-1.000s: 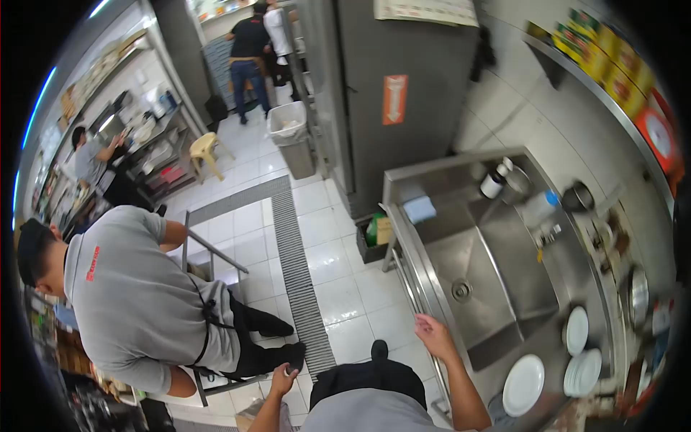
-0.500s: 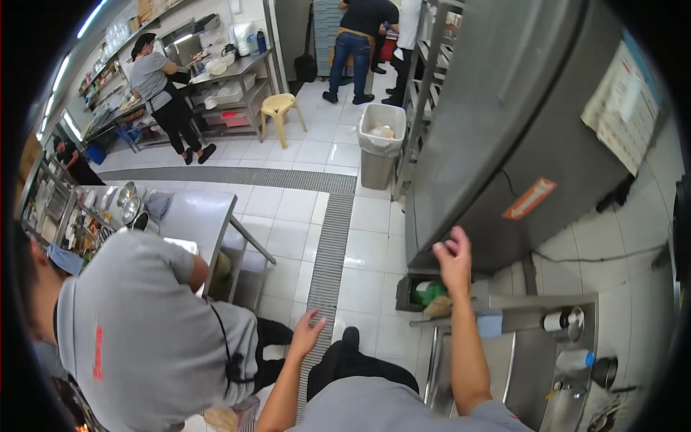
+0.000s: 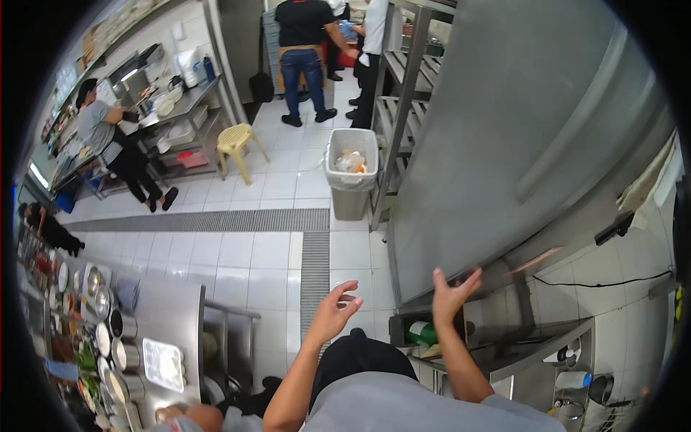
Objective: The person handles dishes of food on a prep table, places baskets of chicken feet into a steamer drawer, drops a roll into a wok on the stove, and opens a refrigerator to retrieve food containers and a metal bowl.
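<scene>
Both my hands are raised in front of me with nothing in them. My left hand [image 3: 335, 308] hangs over the white tiled floor beside the floor drain grate [image 3: 314, 266], fingers spread. My right hand [image 3: 451, 294] is up near the lower edge of the tall steel cabinet [image 3: 497, 137], fingers apart, close to its side without clearly touching it. Below my right hand a dark crate holding a green bottle [image 3: 419, 333] sits on the floor.
A lined grey bin [image 3: 350, 176] stands by a steel rack [image 3: 403, 86]. A yellow stool [image 3: 237, 144] is further back. Steel worktable [image 3: 169, 317] with tins at lower left. Sink counter [image 3: 554, 345] at lower right. Several people work along the far counters and aisle.
My view has swung left and forward, away from the sink. My left hand has risen from low by my leg. The person in grey at my left has dropped almost out of view.
</scene>
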Demonstrator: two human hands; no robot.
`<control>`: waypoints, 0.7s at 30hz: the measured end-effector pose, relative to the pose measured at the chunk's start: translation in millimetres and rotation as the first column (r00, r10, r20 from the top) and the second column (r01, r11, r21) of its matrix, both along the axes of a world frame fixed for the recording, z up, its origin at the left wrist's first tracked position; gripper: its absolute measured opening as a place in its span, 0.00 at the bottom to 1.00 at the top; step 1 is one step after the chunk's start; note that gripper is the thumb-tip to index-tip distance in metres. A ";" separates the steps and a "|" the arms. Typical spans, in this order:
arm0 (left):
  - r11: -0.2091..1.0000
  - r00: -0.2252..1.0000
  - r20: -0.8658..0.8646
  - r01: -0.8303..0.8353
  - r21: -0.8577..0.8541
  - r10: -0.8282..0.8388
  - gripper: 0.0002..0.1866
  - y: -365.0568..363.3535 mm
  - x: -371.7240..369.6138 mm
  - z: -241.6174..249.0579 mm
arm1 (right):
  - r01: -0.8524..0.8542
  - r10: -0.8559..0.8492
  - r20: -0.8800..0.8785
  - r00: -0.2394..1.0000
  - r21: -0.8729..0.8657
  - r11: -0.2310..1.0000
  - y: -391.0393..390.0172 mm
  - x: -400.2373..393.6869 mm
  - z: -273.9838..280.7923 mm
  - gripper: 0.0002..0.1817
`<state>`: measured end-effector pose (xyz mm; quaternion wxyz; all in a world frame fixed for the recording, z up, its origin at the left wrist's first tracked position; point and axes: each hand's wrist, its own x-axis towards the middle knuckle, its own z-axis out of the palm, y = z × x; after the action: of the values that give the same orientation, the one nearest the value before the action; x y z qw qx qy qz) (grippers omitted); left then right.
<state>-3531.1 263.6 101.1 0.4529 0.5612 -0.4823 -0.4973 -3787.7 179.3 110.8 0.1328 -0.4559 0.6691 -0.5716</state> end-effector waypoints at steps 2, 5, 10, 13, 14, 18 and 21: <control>0.991 0.991 0.010 0.135 -0.006 -0.135 0.32 -28.4 2.6 32.3 | -0.092 0.093 -0.064 0.994 0.022 0.996 15.1 27.3 -9.1 0.54; 0.938 0.953 0.075 0.302 -0.169 -0.294 0.40 -62.5 5.3 65.2 | -0.410 0.413 -0.263 0.872 0.068 0.909 35.7 61.4 -15.3 0.46; 0.938 0.983 0.168 -0.018 -0.346 0.080 0.58 -117.3 55.6 28.5 | -0.803 0.712 -0.472 0.520 0.016 0.596 -12.5 98.9 1.4 0.22; 0.877 0.977 0.023 -0.180 -0.445 0.212 0.56 -168.3 114.3 31.8 | -0.722 0.634 -0.453 0.627 -0.031 0.691 -66.0 109.2 0.5 0.20; 0.908 0.986 0.010 -0.149 -0.392 0.166 0.55 -186.7 129.7 36.0 | -0.652 0.582 -0.408 0.703 -0.044 0.757 -84.5 108.2 0.3 0.19; 0.933 0.981 0.148 -0.069 -0.353 0.129 0.55 -265.9 213.5 26.4 | -0.448 0.440 -0.174 0.881 -0.005 0.894 -133.9 116.3 4.3 0.17; 0.924 0.937 0.277 -0.100 -0.369 0.212 0.61 -303.7 237.4 30.1 | -0.382 0.384 -0.115 0.916 0.040 0.923 -148.9 128.0 -21.4 0.20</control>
<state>-3293.7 -40.1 131.1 0.5020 0.5801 -0.5814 -0.2710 -3659.7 30.3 89.4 0.2052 -0.6104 0.5786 -0.5005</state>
